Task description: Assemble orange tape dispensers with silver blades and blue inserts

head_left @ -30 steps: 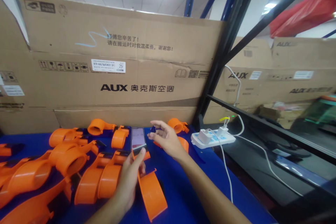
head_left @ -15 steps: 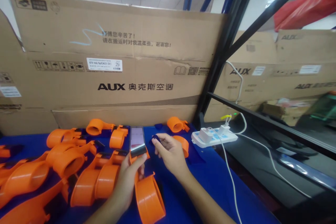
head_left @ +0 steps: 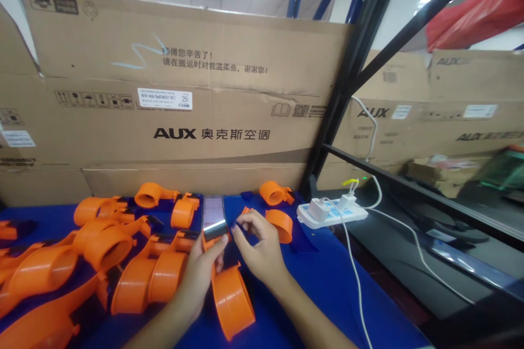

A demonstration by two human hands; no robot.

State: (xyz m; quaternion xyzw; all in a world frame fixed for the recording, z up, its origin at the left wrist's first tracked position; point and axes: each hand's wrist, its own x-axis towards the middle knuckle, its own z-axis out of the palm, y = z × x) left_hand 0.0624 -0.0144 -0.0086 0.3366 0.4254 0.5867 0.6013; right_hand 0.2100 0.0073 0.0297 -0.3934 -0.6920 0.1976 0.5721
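My left hand (head_left: 203, 264) is closed around the handle of an orange tape dispenser (head_left: 233, 302), whose round hub hangs below my fingers. A toothed metal blade (head_left: 215, 226) with a black strip under it sits at the dispenser's upper end. Close to the right end of that blade, my right hand (head_left: 262, 245) pinches a small dark piece (head_left: 233, 224), mostly hidden by the fingertips. A bit of orange shows just above these fingers; I cannot tell what it belongs to. Behind the blade is a phone-like screen (head_left: 213, 209).
Several orange tape dispensers (head_left: 133, 286) crowd the left of the blue tabletop (head_left: 327, 289). Others (head_left: 279, 225) lie behind my right hand. A white power strip (head_left: 331, 212) with trailing cables lies at right, near a black metal frame (head_left: 347, 92). Cardboard (head_left: 204, 147) stands along the back.
My right hand has moved slightly left and down, bringing the small dark piece to the blade's right end. The dispenser in my left hand is slightly higher in view.
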